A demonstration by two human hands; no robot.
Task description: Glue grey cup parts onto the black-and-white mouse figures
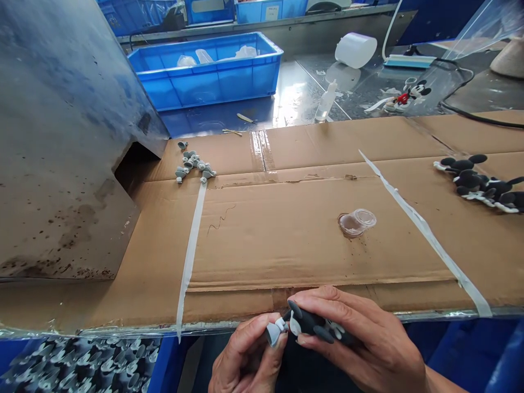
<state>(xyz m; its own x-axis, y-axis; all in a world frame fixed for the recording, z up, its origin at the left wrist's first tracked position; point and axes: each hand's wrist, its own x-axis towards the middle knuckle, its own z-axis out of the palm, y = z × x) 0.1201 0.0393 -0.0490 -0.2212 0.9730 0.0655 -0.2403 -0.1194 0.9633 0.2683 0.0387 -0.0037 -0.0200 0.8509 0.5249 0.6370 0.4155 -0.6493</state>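
Pinched in the fingertips of my left hand (245, 357) is a small grey-and-white figurine part (274, 332), flared at its lower end. My right hand (370, 335) grips a black-and-white mouse-figurine piece (313, 325) with rounded black ears. The two pieces meet or nearly touch in front of the cardboard's near edge; whether they are joined I cannot tell. Several similar small grey parts (192, 160) lie at the left on the cardboard (286, 245). A group of black mouse-figurine pieces (483, 185) rests at the far right.
A small clear cup (357, 222) sits right of centre. At left stands a stained metal housing (61, 164). Below it, a blue bin (167, 365) holds many grey parts. Farther back are a blue crate (208, 76), a squeeze bottle (326, 102) and a painted mouse figurine (409, 95).
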